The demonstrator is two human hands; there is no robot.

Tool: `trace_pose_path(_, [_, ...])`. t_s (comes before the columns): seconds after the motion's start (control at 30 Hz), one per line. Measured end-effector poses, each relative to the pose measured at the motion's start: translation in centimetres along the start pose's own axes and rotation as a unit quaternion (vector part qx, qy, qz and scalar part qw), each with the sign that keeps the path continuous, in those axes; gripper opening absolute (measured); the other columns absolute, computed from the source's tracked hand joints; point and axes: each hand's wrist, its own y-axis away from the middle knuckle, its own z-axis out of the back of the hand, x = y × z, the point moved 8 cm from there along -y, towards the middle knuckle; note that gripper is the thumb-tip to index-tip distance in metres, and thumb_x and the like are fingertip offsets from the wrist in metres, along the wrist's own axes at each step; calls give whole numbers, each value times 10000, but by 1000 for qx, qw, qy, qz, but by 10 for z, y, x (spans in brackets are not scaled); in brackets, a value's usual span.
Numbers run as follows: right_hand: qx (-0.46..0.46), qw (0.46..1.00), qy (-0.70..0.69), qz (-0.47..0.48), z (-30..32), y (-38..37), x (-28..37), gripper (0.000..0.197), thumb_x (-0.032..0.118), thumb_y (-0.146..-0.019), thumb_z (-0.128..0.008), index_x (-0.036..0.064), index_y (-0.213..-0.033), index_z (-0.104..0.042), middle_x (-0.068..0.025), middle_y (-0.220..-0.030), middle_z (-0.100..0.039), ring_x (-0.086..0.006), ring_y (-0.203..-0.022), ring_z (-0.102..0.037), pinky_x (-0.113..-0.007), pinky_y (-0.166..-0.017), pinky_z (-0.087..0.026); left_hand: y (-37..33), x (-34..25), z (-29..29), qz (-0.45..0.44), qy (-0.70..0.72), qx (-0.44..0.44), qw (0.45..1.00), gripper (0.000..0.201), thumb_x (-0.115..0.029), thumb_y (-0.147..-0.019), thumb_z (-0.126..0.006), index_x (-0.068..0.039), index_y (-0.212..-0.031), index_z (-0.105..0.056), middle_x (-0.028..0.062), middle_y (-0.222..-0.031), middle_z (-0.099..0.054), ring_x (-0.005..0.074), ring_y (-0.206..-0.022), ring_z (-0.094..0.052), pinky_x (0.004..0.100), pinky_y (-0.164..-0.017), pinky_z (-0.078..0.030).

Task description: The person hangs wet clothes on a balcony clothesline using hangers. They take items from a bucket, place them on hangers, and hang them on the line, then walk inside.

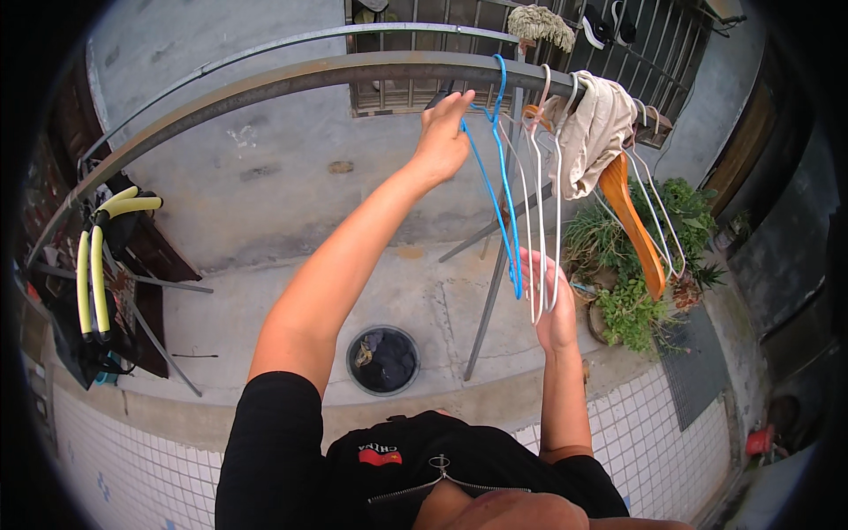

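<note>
My left hand [444, 140] is raised at the metal rail, its fingers closed on the upper part of a blue hanger [508, 208]. That hanger's hook goes over the rail, and its long side slants down to the right. Lower down, my right hand [555, 309] is stretched upward with fingers extended, against the bottom ends of several white hangers [540, 230]; the hangers hide part of it. A beige cloth [594, 132] is draped over the rail to the right of these. Beyond it hang a wooden hanger [634, 221] and more white hangers [667, 225].
The curved rail [291, 79] spans the view on slanted legs. A dark bucket [383, 360] with dark cloth stands on the floor below. Yellow padded hangers [91, 274] hang at the left. Potted plants [632, 309] stand at the right, a mop head [541, 26] by the barred window.
</note>
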Motion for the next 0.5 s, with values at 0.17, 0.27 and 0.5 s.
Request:
trace_pose_path(0.17, [-174,970,156,67,47,-20,52,405,284,-1026,-459,32,-1342,-487,-103,-1328,-538,-189,-1160,-547,-322,-941,-450,41,-9,16,84,155,-84,981,388,-71,-870,-545,-28,-1256,-549,149,-1243,-573,279,-1167,-520,372,-1016,-406])
trace_pose_path(0.27, [-178,943,231,158,42,-26,95,393,248,-1012,-497,20,-1332,-495,-104,-1296,-560,-183,-1142,-553,-305,-938,-444,66,-26,4,95,255,-36,962,404,-256,-946,-593,-8,-1259,-536,140,-1133,-622,202,-1016,-614,328,-911,-478])
trace_pose_path(0.5, [-154,820,523,172,-52,-34,150,435,300,-843,-697,52,-1192,-624,-33,-902,-670,-182,-684,-595,-327,-652,-471,103,-54,15,137,297,-30,945,533,-329,-946,-607,7,-1337,-471,156,-1180,-607,222,-1074,-591,351,-960,-455])
